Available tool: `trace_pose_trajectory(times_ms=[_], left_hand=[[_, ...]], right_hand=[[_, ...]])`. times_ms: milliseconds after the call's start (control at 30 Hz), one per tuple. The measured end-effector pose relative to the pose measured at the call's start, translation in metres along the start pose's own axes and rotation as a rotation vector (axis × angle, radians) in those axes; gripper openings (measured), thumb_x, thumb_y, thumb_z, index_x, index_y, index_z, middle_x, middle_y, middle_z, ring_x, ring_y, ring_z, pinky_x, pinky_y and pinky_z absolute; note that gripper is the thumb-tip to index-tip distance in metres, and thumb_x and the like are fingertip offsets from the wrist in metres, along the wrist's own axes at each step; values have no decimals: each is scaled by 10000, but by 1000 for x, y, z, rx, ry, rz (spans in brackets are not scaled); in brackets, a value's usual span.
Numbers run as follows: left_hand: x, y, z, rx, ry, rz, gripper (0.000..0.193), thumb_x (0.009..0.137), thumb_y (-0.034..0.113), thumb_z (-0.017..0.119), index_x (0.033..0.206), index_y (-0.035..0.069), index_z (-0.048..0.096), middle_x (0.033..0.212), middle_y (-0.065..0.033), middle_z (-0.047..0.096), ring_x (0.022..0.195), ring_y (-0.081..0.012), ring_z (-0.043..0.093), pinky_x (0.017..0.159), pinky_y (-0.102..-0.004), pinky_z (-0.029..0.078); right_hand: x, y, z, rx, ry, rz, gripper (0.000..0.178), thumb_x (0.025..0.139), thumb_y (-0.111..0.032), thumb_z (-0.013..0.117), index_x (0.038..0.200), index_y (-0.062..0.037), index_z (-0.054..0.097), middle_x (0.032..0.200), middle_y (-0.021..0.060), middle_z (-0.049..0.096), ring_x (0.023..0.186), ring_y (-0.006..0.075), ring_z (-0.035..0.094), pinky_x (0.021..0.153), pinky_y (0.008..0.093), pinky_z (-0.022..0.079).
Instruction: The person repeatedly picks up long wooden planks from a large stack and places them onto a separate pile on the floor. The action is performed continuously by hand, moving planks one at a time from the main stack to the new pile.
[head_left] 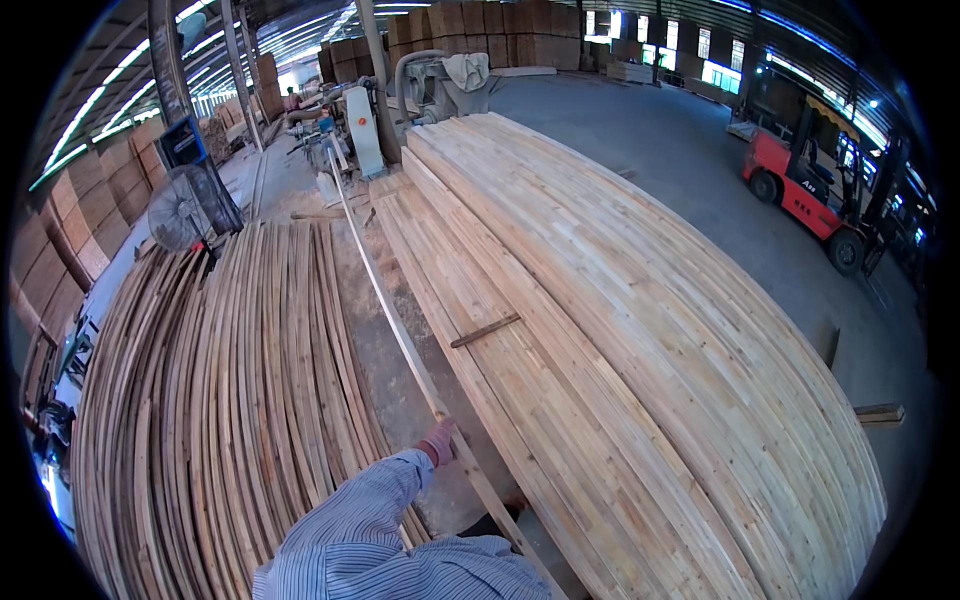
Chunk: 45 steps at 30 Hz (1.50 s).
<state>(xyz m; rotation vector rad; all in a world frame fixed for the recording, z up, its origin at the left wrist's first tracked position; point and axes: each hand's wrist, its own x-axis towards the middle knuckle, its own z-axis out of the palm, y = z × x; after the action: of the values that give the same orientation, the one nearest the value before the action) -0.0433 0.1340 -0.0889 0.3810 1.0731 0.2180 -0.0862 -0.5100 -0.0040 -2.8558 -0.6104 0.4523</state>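
My left hand [438,441], in a pinkish glove, is wrapped around a long, thin wooden strip [384,318]. The strip runs from the blue machine [327,126] at the far end, past my hand, down to the lower edge. It lies over the gap between two stacks of wood. On the left is a broad pile of rough wooden strips [240,370]; on the right, a stack of pale, smooth strips [470,270]. A short dark stick [486,331] lies across the pale stack. My right hand does not show; striped cloth covers the bottom of the view.
A taller pale timber stack [660,290] stands further right. A fan [180,212] stands behind the rough pile. Beside the blue machine is a light grey control box [363,130]. A red forklift [800,190] is parked at the far right. Sawdust lies on the floor.
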Motion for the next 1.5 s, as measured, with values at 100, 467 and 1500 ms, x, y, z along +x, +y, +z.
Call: trace_pose_trajectory(times_ms=[100,467,1500], left_hand=[[-4,1,-11,2,-93,2,362,959,458,589,1122,135,570,971,-114,659,891,-336,665,837,-559,549],[-122,-138,37,-241,-95,-57,661,925,615,505,1310,79,520,1317,-184,538,1184,-434,539,1020,-646,415],[-66,-45,26,-274,-127,117,501,980,513,460,1226,101,604,1206,-157,652,1117,-388,600,1013,-579,447]], right_hand=[[10,-25,-17,11,-60,20,579,788,-541,697,1166,-103,680,1057,227,692,995,414,656,860,520,512],[96,-141,-22,385,-165,-168,389,865,-433,653,1104,-126,664,1019,176,708,943,380,674,799,509,528],[6,-100,-110,369,-30,100,446,793,-388,744,1113,-81,696,924,217,694,772,386,669,754,467,541]])
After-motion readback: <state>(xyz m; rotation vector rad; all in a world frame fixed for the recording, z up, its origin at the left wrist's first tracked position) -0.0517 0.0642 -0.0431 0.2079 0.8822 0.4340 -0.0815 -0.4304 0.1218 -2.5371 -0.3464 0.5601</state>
